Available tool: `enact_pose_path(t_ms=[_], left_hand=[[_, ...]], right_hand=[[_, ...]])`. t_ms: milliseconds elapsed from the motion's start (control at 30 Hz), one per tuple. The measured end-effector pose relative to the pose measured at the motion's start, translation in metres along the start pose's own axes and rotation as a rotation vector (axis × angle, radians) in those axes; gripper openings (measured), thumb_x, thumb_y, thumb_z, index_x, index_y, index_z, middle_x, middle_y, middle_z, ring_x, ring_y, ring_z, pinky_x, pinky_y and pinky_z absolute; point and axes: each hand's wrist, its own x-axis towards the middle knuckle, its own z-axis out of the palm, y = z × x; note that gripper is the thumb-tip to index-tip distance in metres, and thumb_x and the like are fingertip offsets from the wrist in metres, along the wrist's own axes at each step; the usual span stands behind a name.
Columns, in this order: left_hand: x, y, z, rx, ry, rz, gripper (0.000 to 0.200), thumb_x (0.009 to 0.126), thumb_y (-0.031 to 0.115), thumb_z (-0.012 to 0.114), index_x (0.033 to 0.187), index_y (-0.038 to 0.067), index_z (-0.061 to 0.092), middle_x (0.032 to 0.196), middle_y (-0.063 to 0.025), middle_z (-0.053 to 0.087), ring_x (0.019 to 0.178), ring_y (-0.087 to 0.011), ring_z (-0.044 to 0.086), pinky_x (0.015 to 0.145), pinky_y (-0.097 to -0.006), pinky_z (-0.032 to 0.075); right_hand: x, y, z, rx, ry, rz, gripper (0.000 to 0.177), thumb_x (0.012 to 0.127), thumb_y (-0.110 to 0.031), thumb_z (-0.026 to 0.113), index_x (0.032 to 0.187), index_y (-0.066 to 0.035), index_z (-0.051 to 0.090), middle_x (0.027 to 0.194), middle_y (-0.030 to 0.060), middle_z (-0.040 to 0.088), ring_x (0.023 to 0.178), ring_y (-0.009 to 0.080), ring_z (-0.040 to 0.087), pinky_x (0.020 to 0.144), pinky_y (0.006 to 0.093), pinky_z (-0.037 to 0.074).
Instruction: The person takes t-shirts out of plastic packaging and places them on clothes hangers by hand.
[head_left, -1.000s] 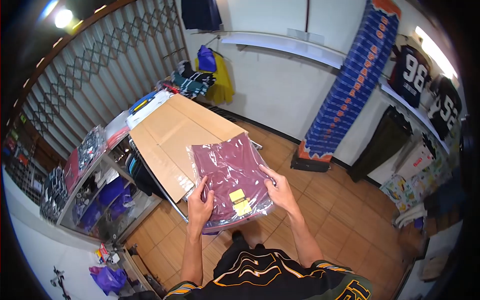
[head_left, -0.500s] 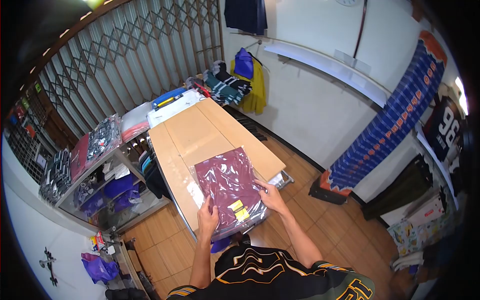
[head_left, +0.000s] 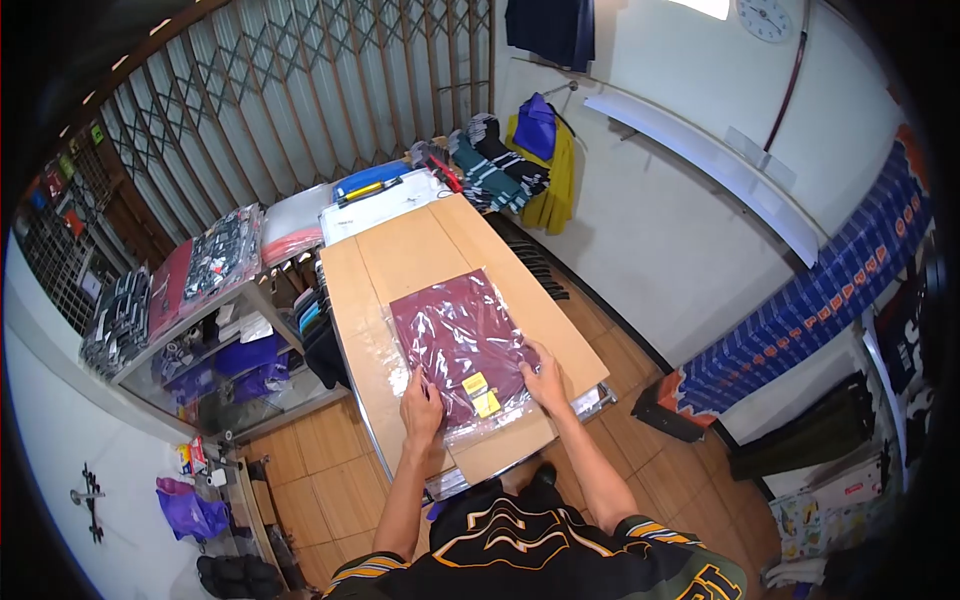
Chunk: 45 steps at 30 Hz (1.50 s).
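lowered from mid-air, clear bag [head_left: 462,352] holding a maroon garment now lies on the cardboard-topped table [head_left: 400,255] by a folding gate [head_left: 250,90]; left hand [head_left: 422,410] and right hand [head_left: 546,381] press flat, fingers spread.

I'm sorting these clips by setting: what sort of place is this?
Probably a small clothing shop or its stockroom: a bagged maroon garment lies on the table, more bagged clothes lie at left, and garments hang behind.
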Motion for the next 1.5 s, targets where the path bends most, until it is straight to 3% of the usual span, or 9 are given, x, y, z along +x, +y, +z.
enact_pose_path(t_ms=[267,433,800,867,900,1000,1167,1300,1500], left_hand=[[0.035,-0.005,0.009,-0.01,0.13,-0.019,0.044,0.089,0.009,0.058,0.13,-0.007,0.057,0.125,-0.0287,0.062,0.118,-0.041,0.06,0.103,-0.0417,0.046],[0.04,-0.005,0.005,-0.039,0.147,-0.027,0.045,0.088,0.011,0.06,0.131,-0.003,0.058,0.12,-0.0281,0.065,0.112,-0.04,0.064,0.097,-0.042,0.049],[0.021,0.035,-0.006,-0.116,0.139,-0.02,0.065,0.082,0.008,0.07,0.139,-0.006,0.044,0.122,-0.0321,0.062,0.113,-0.0398,0.063,0.097,-0.0435,0.048],[0.014,0.043,0.003,0.415,0.364,0.099,0.067,0.08,0.007,0.07,0.141,-0.003,0.043,0.127,-0.0327,0.058,0.116,-0.0405,0.058,0.1,-0.0447,0.045],[0.009,0.06,0.003,0.4,0.365,0.095,0.062,0.079,0.007,0.069,0.137,-0.003,0.048,0.129,-0.029,0.058,0.117,-0.0406,0.055,0.103,-0.0451,0.041],[0.001,0.07,0.014,-0.056,0.07,0.227,0.053,0.079,0.008,0.07,0.128,-0.004,0.055,0.122,-0.0246,0.062,0.114,-0.0387,0.058,0.1,-0.044,0.045],[-0.014,0.084,0.062,-0.244,-0.242,0.403,0.043,0.078,0.009,0.077,0.117,0.001,0.064,0.106,-0.0189,0.067,0.099,-0.032,0.065,0.088,-0.0395,0.051],[-0.011,0.083,0.084,-0.369,-0.384,0.303,0.039,0.084,0.005,0.076,0.12,-0.001,0.063,0.095,-0.0116,0.073,0.087,-0.0175,0.07,0.076,-0.0284,0.055],[-0.015,0.069,0.097,-0.53,-0.382,0.208,0.033,0.089,0.003,0.072,0.121,0.001,0.063,0.095,-0.012,0.074,0.086,-0.0137,0.071,0.075,-0.0259,0.055]], right_hand=[[0.018,0.027,0.01,0.138,0.153,0.047,0.061,0.081,-0.013,0.075,0.135,0.0,0.052,0.123,0.0271,0.063,0.115,0.0357,0.062,0.095,0.041,0.05],[-0.01,0.032,-0.002,0.375,0.098,0.449,0.053,0.087,-0.006,0.072,0.132,0.005,0.046,0.114,0.0202,0.064,0.096,0.0219,0.068,0.07,0.0292,0.059],[-0.031,0.033,0.0,0.85,0.083,0.558,0.025,0.099,-0.007,0.057,0.117,0.01,0.056,0.105,0.0147,0.065,0.092,0.0203,0.068,0.079,0.0326,0.061],[-0.031,0.029,-0.002,0.8,0.035,0.517,0.022,0.099,-0.007,0.056,0.113,0.009,0.059,0.1,0.0125,0.067,0.089,0.019,0.068,0.079,0.032,0.06],[-0.031,0.028,-0.003,0.801,0.046,0.524,0.022,0.099,-0.007,0.056,0.113,0.009,0.059,0.1,0.0125,0.067,0.089,0.019,0.068,0.079,0.032,0.06],[-0.032,0.028,-0.002,0.835,0.038,0.514,0.019,0.099,-0.008,0.057,0.109,0.008,0.06,0.096,0.0113,0.068,0.089,0.0187,0.069,0.079,0.0317,0.06],[-0.032,0.026,0.001,0.741,0.083,0.509,0.014,0.1,-0.011,0.058,0.102,0.003,0.061,0.097,0.011,0.07,0.086,0.0176,0.07,0.08,0.0305,0.06],[-0.033,0.03,0.005,0.755,0.119,0.494,0.014,0.1,-0.011,0.058,0.101,0.003,0.061,0.096,0.0114,0.07,0.085,0.0176,0.07,0.079,0.0295,0.06],[-0.037,0.028,0.009,0.645,0.107,0.398,0.015,0.099,-0.012,0.061,0.1,0.003,0.062,0.094,0.0094,0.07,0.084,0.0146,0.069,0.076,0.0264,0.058]])
